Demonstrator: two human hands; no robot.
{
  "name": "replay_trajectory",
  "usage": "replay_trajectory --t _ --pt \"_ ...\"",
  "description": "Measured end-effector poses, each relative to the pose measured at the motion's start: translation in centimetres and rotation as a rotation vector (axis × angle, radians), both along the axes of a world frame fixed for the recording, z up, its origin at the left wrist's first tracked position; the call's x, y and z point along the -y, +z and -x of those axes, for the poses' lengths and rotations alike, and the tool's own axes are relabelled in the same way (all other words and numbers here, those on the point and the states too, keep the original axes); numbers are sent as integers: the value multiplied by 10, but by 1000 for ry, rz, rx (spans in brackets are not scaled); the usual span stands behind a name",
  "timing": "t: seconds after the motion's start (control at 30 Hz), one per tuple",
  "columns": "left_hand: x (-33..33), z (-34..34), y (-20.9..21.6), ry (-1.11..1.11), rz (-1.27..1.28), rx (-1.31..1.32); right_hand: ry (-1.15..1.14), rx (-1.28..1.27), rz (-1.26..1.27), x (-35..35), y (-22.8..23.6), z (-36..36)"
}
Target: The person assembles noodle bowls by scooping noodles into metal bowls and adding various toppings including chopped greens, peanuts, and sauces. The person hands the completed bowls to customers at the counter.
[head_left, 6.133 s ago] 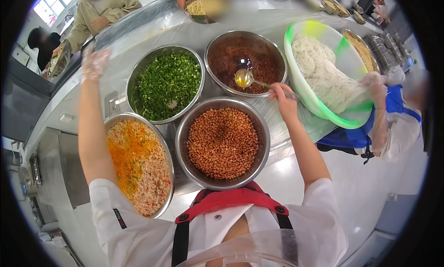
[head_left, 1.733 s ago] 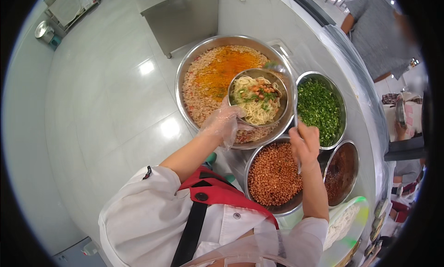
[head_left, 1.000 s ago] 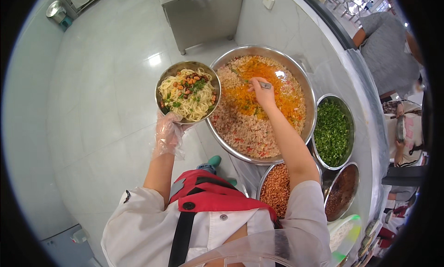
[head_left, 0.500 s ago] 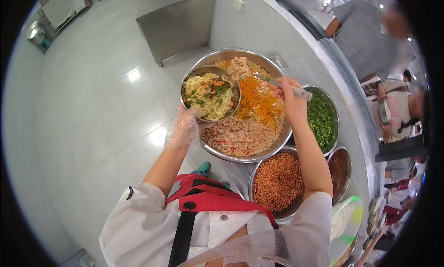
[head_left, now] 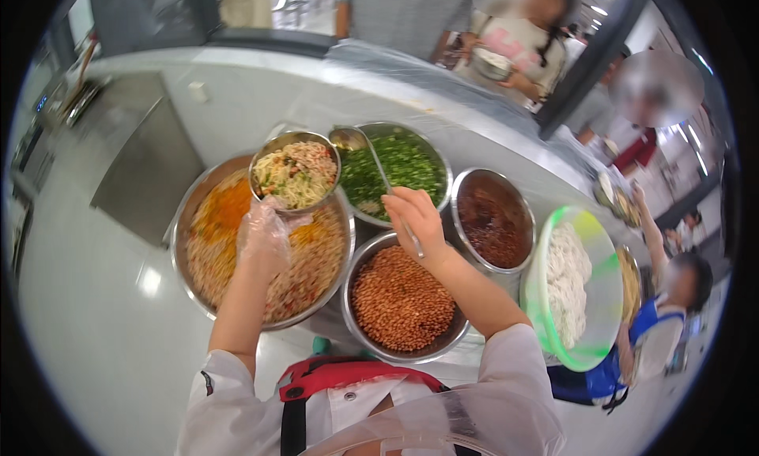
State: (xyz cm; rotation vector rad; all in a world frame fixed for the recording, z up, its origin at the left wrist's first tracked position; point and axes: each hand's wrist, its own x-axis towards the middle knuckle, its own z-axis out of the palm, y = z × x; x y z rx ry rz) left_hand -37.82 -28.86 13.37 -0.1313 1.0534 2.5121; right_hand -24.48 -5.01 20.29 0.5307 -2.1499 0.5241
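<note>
My left hand (head_left: 265,233), in a clear plastic glove, grips a small steel bowl (head_left: 254,189) from below its near side. In it lie pale noodles (head_left: 307,189) with greens and a minced topping. My bare right hand (head_left: 417,223) is closed round the handle of a long ladle (head_left: 375,160), whose cup hangs at the left edge of a basin of chopped greens (head_left: 407,171). Under the left hand and bowl stands a wide steel basin (head_left: 349,276) of minced filling (head_left: 221,262) with orange oil. Below my right hand are small reddish-brown beans or nuts (head_left: 403,302) in another basin.
Dark red sauce (head_left: 494,233) fills a steel pot right of the greens. A green-rimmed plastic basin (head_left: 607,298) holds white noodles (head_left: 568,286). A steel cabinet (head_left: 150,171) stands at left. Beyond the counter ledge (head_left: 316,70), people stand; one holds a bowl (head_left: 492,63).
The view has swung to the right. The ladle has left the minced filling and now hangs by the greens. Minced topping now lies on the noodles in the small bowl.
</note>
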Motion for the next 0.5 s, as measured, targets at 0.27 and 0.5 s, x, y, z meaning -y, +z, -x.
replay_trajectory --t 0.27,0.5 --pt "-136 122 66 -164 175 47 -285 356 1388 -126 -53 -97" --pt "-213 219 98 -242 162 -106 -429 253 1496 -191 -100 -152"
